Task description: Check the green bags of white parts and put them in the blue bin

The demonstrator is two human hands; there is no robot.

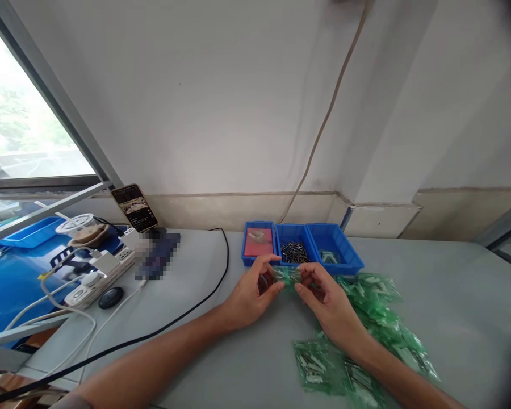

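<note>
Between my two hands, just in front of the blue bins, is a small green plastic bag with small parts inside. My left hand pinches its left end with thumb and fingers. At the right end, my right hand grips it the same way. Behind the hands, the middle blue bin holds dark metal screws. The left blue bin contains a red piece with a small clear packet on it. A few pale pieces lie in the right blue bin.
Several filled green bags are spread beside and under my right forearm. A black cable crosses the grey table. At left are a power strip, a black mouse-like object and a propped phone.
</note>
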